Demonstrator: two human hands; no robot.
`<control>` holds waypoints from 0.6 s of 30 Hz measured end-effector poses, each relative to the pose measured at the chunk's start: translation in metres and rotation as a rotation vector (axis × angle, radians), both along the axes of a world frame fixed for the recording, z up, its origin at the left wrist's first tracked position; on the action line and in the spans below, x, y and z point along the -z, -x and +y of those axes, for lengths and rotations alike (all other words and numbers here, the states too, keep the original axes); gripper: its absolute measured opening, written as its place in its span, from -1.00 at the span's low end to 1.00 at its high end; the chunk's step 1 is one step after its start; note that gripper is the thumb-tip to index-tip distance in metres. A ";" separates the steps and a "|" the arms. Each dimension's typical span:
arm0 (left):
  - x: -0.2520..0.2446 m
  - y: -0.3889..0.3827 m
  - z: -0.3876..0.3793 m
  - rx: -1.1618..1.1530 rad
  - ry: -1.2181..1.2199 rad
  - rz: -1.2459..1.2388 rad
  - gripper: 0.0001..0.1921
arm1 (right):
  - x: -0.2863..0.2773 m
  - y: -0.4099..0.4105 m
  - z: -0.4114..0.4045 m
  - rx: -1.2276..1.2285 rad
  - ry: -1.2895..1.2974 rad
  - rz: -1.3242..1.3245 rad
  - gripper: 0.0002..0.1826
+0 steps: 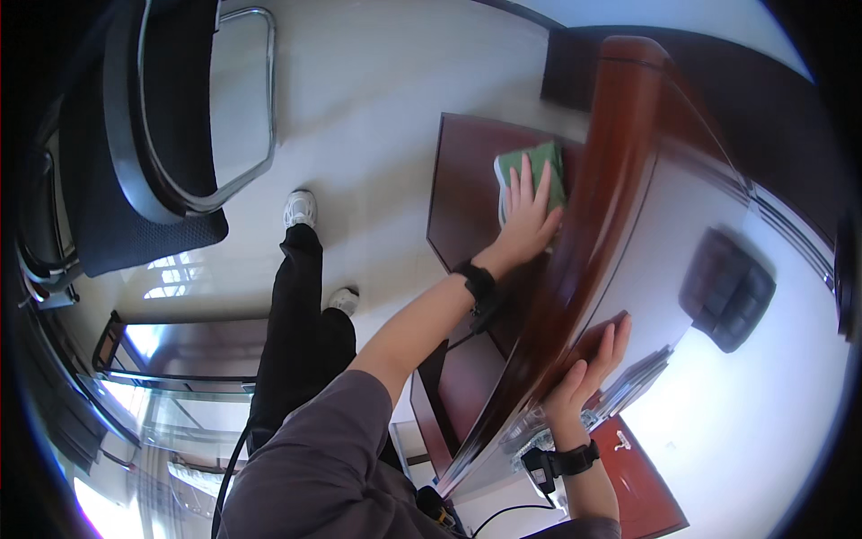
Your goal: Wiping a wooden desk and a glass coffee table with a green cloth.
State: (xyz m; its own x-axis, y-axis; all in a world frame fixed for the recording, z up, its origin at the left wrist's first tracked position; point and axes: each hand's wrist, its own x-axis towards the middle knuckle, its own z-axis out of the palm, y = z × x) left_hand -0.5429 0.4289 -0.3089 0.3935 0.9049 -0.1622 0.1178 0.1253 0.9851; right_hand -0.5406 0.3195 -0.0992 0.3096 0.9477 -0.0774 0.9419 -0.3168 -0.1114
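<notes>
My left hand [528, 212] lies flat with spread fingers on a folded green cloth [512, 162] with a white edge. The cloth rests against a dark red-brown wooden panel [465, 182] below the desk's thick rounded edge [606, 182]. My left thumb is close to that edge. Farther down the same edge, my right hand [586, 384] rests on the glossy desktop [673, 182], its fingers pointing away from me and holding nothing visible. Just beyond it stands a stack of papers or folders [636, 381]. Both wrists wear black straps.
A black chair with chrome tube armrests [269, 81] stands at left. Beyond the desk edge is a black padded chair back [731, 290]. A reddish door [640, 478] shows at lower right. Lower left are a dark wooden table [202, 347] and a glass-topped one [195, 418].
</notes>
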 end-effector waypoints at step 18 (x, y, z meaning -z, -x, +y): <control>0.036 0.036 -0.222 0.047 0.320 -0.042 -0.47 | 0.009 -0.005 0.002 0.038 -0.063 0.039 -0.35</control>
State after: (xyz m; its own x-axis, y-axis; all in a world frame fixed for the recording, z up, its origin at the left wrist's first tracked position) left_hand -0.5793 0.2073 -0.3452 0.4464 0.7910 -0.4185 0.0914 0.4249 0.9006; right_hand -0.5353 0.3213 -0.1082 0.3436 0.9386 -0.0310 0.9238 -0.3437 -0.1688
